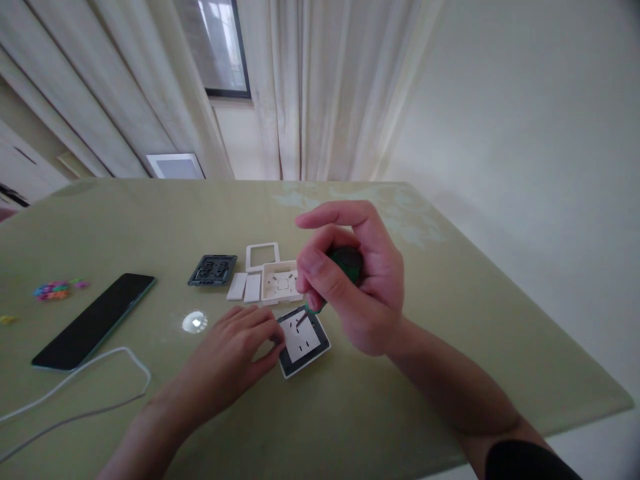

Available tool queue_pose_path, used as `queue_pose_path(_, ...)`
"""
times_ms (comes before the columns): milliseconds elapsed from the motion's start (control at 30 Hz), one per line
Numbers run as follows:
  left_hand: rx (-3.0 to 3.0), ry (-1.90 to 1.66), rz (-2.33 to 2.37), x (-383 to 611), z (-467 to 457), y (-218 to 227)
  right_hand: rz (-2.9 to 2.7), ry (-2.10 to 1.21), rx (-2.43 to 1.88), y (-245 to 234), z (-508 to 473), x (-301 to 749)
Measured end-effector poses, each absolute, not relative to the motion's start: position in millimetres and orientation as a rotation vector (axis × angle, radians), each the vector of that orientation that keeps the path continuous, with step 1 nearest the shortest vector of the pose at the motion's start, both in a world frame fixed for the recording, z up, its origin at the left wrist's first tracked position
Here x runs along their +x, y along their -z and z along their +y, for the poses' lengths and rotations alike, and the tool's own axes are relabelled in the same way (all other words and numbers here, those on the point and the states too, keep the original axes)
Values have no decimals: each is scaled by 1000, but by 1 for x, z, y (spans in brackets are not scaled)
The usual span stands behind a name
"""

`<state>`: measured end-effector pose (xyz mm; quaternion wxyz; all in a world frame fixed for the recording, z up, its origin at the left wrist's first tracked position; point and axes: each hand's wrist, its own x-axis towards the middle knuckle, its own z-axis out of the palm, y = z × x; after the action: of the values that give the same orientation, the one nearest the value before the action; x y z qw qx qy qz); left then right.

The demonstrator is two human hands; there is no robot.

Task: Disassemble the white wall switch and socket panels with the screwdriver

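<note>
My right hand [367, 293] is closed around the green and black handle of a screwdriver [350, 262], with the index finger raised off it. The thin shaft points down and left, and its tip is at the slots of a wall socket [306, 341]. That socket has a white slotted face inside a dark frame with a white edge. My left hand [235, 350] grips the socket's left edge, fingers curled; part of the edge is hidden beneath them. Just beyond lies a white back box [273, 283], partly behind my right hand.
Behind the socket lie a white frame [263, 246], two white plates [245, 287] and a dark socket frame [213, 270]. To the left are a tablet [95, 323], a white cable [135, 357] and small colourful pieces [55, 290]. A wall borders the table's right side.
</note>
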<state>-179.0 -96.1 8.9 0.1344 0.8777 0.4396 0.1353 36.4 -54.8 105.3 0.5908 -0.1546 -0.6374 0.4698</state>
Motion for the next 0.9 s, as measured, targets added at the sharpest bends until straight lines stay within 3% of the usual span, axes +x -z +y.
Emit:
queue_pose_path(300,2704,192,1566,-138,-101,-36,-1445,-995,-339,-126,-63,50)
queue_pose_path(567,2530,127,1646,-142,-102,-45,-1374,-1017,-256,-140,-74,60)
queue_pose_path(900,2338,407,1797,-128,-98,-57,-1288,-854,-80,-149,-74,73)
